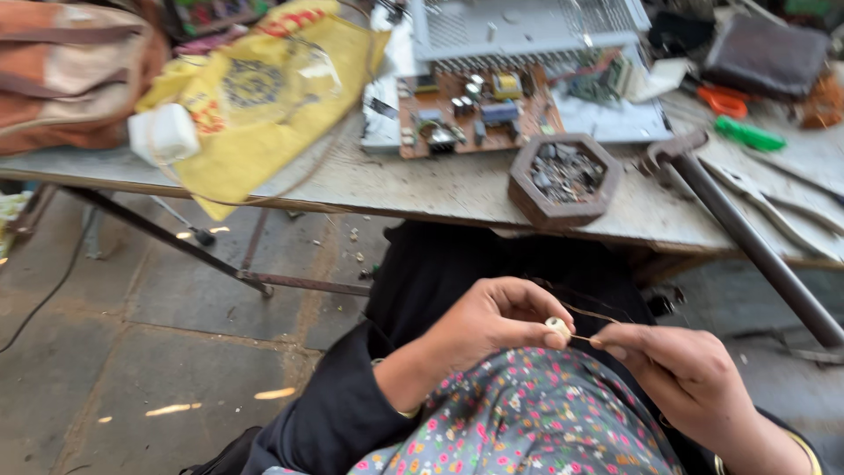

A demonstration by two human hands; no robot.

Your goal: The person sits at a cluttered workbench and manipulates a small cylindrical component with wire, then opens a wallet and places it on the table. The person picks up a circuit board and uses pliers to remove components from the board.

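Left hand (pixel 492 321): grip pinching a small cream ring (pixel 557 327) at the fingertips. Right hand (pixel 681 369): grip pressed on a thin wire (pixel 582 338) running into the ring. Table (pixel 440 185) lies beyond both grips.

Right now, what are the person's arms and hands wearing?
The hands are bare, no gloves. The left hand comes out of a dark, almost black sleeve with a thin gold-coloured bangle at its cuff. The right hand has a thin gold-coloured bangle at the wrist too, beside a dark sleeve edge. No rings show clearly.
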